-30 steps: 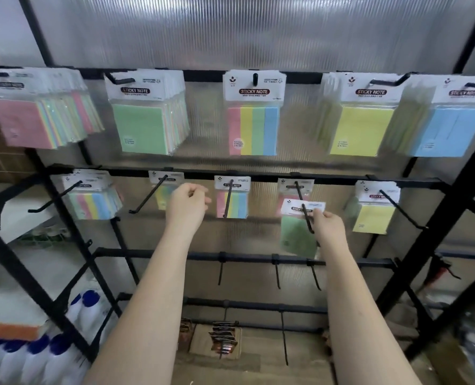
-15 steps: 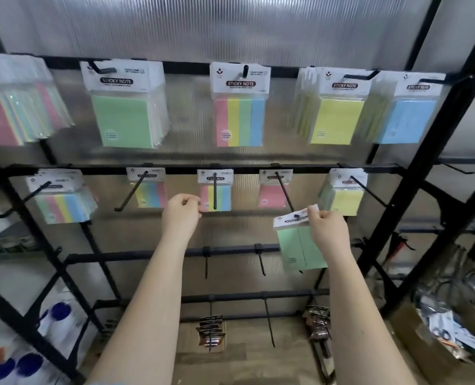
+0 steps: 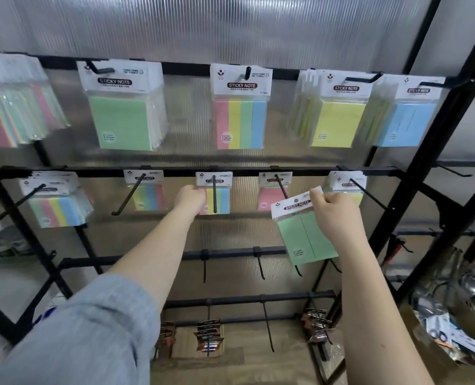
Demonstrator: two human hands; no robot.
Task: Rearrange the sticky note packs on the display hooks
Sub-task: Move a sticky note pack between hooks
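Beside the pink pack's hook [image 3: 281, 186], a green pack [image 3: 305, 232] hangs free.
Right hand [image 3: 335, 215] pinches its header; left hand [image 3: 189, 198] grasps the striped pack [image 3: 217, 200]. Line the hole up squarely before pushing.

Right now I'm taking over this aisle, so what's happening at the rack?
A person is rearranging sticky note packs. The right hand pinches a small green pack by its header card, off any hook, tilted, in front of the middle row. The left hand reaches to the multicolour pack hanging on the middle row's centre hook.
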